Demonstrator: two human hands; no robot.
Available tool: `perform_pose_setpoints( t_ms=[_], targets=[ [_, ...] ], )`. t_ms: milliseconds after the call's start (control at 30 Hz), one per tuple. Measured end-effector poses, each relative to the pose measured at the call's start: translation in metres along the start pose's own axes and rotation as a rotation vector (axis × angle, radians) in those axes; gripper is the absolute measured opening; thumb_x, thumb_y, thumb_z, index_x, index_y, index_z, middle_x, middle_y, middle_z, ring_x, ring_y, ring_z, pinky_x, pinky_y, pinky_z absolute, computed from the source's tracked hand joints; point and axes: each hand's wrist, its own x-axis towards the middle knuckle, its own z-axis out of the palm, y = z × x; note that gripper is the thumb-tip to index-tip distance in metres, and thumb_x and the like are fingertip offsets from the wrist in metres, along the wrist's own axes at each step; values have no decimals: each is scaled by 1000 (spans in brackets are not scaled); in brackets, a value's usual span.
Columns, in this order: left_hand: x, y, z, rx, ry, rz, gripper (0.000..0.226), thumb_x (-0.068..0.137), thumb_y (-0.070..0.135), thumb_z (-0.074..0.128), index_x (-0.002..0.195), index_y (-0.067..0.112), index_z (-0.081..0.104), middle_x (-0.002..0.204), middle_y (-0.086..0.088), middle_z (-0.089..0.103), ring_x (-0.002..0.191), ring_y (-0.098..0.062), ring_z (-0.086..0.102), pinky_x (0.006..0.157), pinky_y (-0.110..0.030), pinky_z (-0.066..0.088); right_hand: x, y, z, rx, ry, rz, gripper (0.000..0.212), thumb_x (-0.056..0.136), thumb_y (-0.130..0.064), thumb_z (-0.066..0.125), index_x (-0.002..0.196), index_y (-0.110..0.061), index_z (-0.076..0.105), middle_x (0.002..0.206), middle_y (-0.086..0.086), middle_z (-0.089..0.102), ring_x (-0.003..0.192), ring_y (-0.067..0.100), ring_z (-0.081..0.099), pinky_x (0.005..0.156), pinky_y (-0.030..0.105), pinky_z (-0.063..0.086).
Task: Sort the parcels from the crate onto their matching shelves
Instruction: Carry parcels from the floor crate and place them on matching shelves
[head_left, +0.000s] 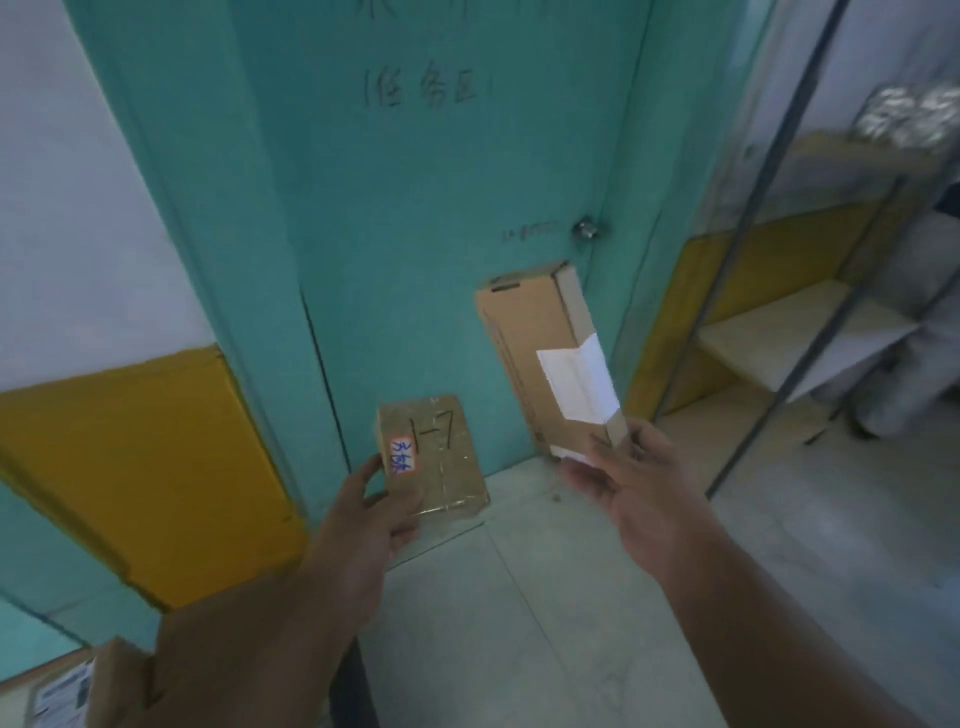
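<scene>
My left hand grips a small brown taped parcel by its lower left corner; "1-7" is handwritten on it and a white-and-red label sits near my thumb. My right hand holds the lower end of a long tan cardboard box that points up and away. A white paper label wraps its near edge. Both parcels are held up in front of a teal door.
A metal shelf rack with pale boards stands at the right, a silvery bundle on top. Another cardboard parcel lies at the bottom left corner. The door has a round knob. Grey tiled floor spreads below.
</scene>
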Motion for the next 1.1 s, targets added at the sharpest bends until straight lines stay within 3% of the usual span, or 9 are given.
perform_pose_setpoints(
  t_ms=[233,367,467,567,733,833,900,1033,1100],
  targets=[
    [0,-33,162,-71,-123,4,52,93,0,62,139,19,50,109,-13,72,93,-28,64,90,-44,50,24,-61,-119,-113,98,-102,34,82,12,69,104,-12,64,109,17,66,83,23,67,61,27,53],
    [2,-47,226,-69,-178,-24,50,91,0,64,136,21,52,102,-8,73,93,-28,66,98,-48,48,34,-84,-181,-30,95,-71,37,80,-2,78,113,-7,63,118,18,67,105,30,69,79,30,58],
    [9,-51,260,-17,-210,-14,72,72,9,76,138,21,51,95,-1,77,96,-26,67,99,-49,47,44,-95,-213,117,52,-25,33,87,-17,69,110,4,60,120,25,67,108,34,68,86,38,57],
    [26,-56,288,8,-247,-31,74,70,11,75,139,22,50,100,-2,76,102,-30,67,100,-50,46,65,-102,-234,237,162,4,18,85,-6,67,101,-5,59,120,28,66,94,31,73,73,34,59],
    [80,-71,342,38,-321,-92,62,79,2,73,136,20,54,109,-7,73,97,-28,67,87,-43,51,105,-127,-272,387,255,90,44,96,-3,56,137,-16,46,110,15,74,101,33,72,69,39,59],
    [114,-75,393,62,-416,-126,49,83,0,70,124,25,61,110,-11,71,97,-30,66,86,-43,50,123,-154,-304,243,423,72,13,102,-12,53,111,-8,60,72,-2,76,62,8,72,49,21,54],
    [127,-76,433,80,-483,-139,46,88,0,66,129,20,59,107,-11,71,96,-30,66,95,-49,49,128,-172,-328,146,515,44,9,102,-17,54,100,-12,61,58,-7,71,52,4,67,52,24,52],
    [137,-84,513,133,-614,-157,43,91,-1,61,125,25,61,109,-8,74,95,-25,69,88,-44,54,133,-192,-387,251,611,-29,7,97,-11,57,104,-10,59,90,10,76,70,16,74,65,33,51],
    [136,-92,551,153,-690,-165,42,91,1,62,122,30,62,115,-5,73,99,-24,70,82,-39,54,131,-206,-415,283,658,-98,28,93,-1,60,119,-10,54,105,15,75,84,25,76,69,41,58]
  ],
)
